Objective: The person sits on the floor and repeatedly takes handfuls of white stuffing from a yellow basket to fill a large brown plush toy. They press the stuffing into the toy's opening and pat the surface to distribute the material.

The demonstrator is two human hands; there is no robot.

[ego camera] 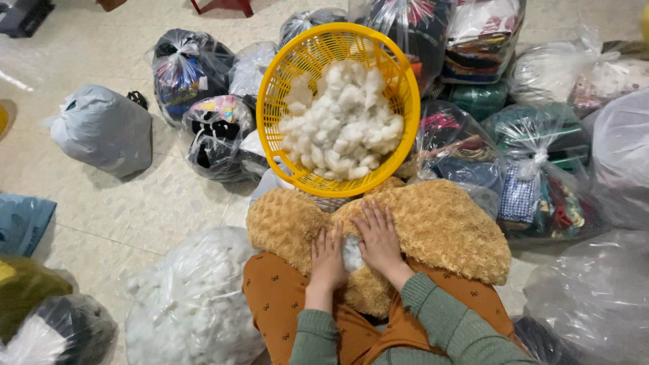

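Observation:
A tan plush toy lies across my lap. My left hand and my right hand press on it side by side, with a tuft of white stuffing showing between them at an opening in the plush. My right hand lies flat with its fingers apart; my left hand's fingers curl against the stuffing. Just beyond the toy stands a round yellow plastic basket, tilted toward me and filled with white stuffing clumps.
A clear bag of white stuffing sits at my left knee. Several tied plastic bags of clothes and fabric crowd the tiled floor behind and to the right. A grey bag lies at the left.

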